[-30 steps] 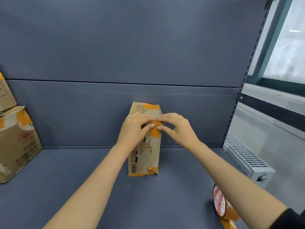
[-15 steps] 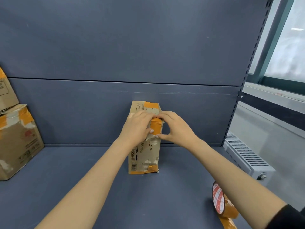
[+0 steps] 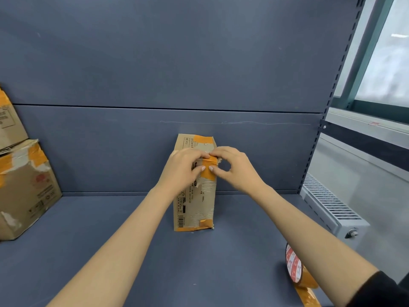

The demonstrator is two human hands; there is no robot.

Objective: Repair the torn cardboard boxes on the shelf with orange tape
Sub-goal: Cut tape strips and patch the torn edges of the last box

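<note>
I am seeing one narrow tan cardboard box (image 3: 194, 196) standing upright mid-shelf, long axis vertical, printed face toward me. My left hand (image 3: 183, 171) and right hand (image 3: 234, 168) are both pinching one orange tape strip (image 3: 210, 168) against its upper right edge. Two more taped boxes (image 3: 22, 187) are sitting stacked well left of it; one orange tape roll (image 3: 297, 270) is lying near-right.

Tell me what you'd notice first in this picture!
Two hands, the left hand and the right hand, meet mid-shelf, pressing a strip of orange tape onto a tall, torn cardboard box standing upright. A tape roll stands on edge at the shelf's front right, and battered, taped boxes are stacked at the far left.
</note>
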